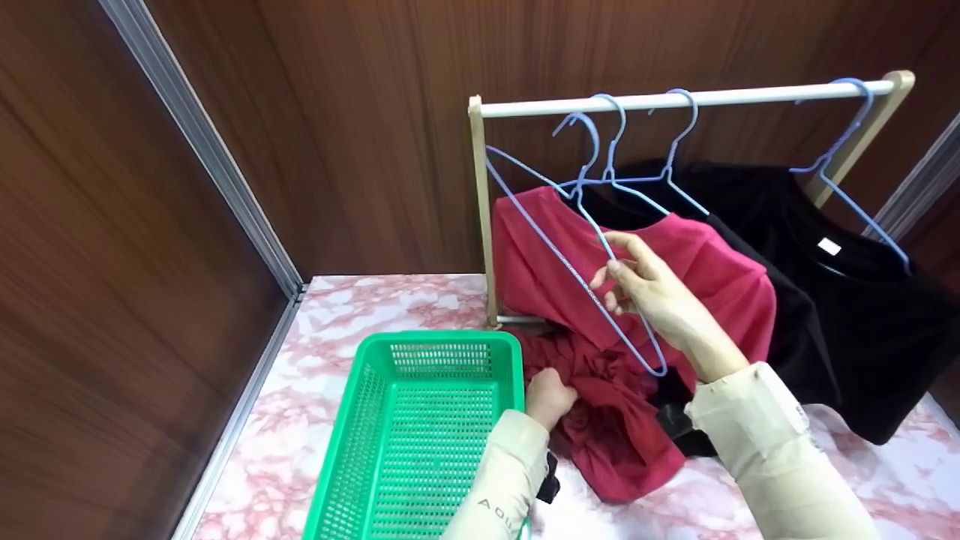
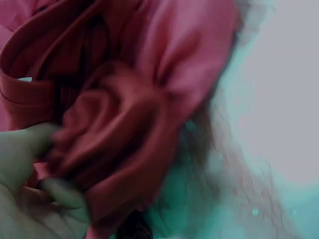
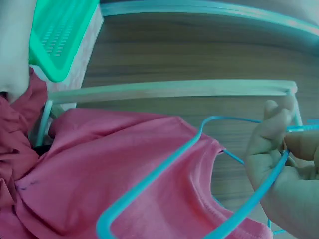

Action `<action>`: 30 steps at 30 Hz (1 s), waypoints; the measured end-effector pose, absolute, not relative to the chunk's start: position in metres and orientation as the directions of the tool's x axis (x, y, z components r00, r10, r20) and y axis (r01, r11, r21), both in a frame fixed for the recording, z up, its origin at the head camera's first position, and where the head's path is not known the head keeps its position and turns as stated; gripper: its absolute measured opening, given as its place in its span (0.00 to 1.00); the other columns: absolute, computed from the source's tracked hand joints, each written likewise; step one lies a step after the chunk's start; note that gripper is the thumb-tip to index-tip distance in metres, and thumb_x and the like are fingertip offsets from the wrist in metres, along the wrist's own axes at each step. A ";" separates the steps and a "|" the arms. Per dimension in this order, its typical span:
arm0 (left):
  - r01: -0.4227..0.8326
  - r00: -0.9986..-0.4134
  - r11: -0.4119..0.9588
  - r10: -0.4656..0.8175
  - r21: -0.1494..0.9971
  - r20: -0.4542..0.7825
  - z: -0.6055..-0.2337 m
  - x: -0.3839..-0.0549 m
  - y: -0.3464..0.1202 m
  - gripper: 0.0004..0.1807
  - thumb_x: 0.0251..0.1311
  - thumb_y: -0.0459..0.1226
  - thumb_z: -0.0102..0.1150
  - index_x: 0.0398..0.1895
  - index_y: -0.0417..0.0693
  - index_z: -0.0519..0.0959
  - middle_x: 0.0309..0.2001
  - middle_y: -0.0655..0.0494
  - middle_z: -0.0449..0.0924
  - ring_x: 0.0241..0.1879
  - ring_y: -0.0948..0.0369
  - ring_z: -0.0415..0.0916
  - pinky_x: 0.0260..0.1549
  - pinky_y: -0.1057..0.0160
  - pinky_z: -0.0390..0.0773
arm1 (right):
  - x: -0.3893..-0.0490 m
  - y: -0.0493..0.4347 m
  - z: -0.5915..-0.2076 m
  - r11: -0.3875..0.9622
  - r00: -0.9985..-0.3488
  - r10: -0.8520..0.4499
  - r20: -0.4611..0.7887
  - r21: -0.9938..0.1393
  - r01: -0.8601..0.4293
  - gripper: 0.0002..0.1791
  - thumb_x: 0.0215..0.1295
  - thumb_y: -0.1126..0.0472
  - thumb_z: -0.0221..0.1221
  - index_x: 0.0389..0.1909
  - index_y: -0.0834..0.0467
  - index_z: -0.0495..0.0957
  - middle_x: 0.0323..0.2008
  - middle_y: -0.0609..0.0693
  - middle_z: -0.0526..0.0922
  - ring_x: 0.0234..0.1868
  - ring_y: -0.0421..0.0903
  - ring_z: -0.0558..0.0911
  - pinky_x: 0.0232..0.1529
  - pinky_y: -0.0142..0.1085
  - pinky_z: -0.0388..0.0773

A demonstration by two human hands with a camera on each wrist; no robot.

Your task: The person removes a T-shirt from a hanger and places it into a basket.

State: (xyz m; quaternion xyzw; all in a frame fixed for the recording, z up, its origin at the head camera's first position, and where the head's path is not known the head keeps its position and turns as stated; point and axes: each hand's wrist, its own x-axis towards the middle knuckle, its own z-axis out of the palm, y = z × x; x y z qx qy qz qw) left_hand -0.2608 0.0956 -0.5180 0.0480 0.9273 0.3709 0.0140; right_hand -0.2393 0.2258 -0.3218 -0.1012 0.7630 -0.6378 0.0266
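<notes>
A bare blue wire hanger [image 1: 559,259] is in my right hand [image 1: 641,289], pinched between thumb and fingers on one sloping side. Its hook is near the rack's rail, and it overlaps a pink-red shirt [image 1: 720,270] that hangs behind it. In the right wrist view the hanger [image 3: 159,172] runs out from the fingers across that shirt. My left hand [image 1: 550,397] grips a crumpled dark red garment [image 1: 611,427] on the table beside the basket. The left wrist view shows its fingers and thumb at the bunched cloth [image 2: 114,129].
A green plastic basket [image 1: 341,442] stands at the left of the garment. The clothes rack [image 1: 517,109] with a white rail and wooden legs holds black shirts [image 1: 885,322] on blue hangers at the right. Brown wood-look panels [image 1: 360,135] rise behind the marbled table [image 1: 277,420].
</notes>
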 end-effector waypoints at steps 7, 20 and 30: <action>0.085 -0.996 0.579 0.023 0.811 0.088 -0.508 -0.270 0.094 0.05 0.45 0.32 0.56 0.17 0.40 0.76 0.24 0.43 0.83 0.22 0.54 0.74 0.21 0.63 0.69 | -0.240 0.229 -0.317 0.157 -0.986 -0.110 0.125 -0.977 -0.142 0.18 0.76 0.63 0.39 0.63 0.55 0.59 0.24 0.39 0.76 0.17 0.35 0.66 0.22 0.27 0.64; 0.247 -0.962 0.389 -0.012 0.888 0.273 -0.480 -0.287 0.080 0.10 0.53 0.33 0.54 0.39 0.38 0.76 0.41 0.36 0.79 0.48 0.43 0.75 0.48 0.53 0.76 | -0.244 0.229 -0.312 0.227 -0.985 0.011 0.173 -0.960 -0.166 0.23 0.75 0.62 0.39 0.69 0.59 0.59 0.16 0.36 0.71 0.11 0.33 0.58 0.15 0.24 0.54; 0.305 -0.936 0.396 -0.043 0.866 0.349 -0.459 -0.288 0.064 0.13 0.62 0.35 0.53 0.49 0.43 0.72 0.41 0.36 0.83 0.43 0.43 0.81 0.40 0.49 0.79 | -0.246 0.230 -0.311 0.225 -0.986 0.018 0.167 -0.961 -0.159 0.24 0.75 0.62 0.39 0.70 0.60 0.58 0.16 0.36 0.71 0.11 0.33 0.58 0.14 0.24 0.54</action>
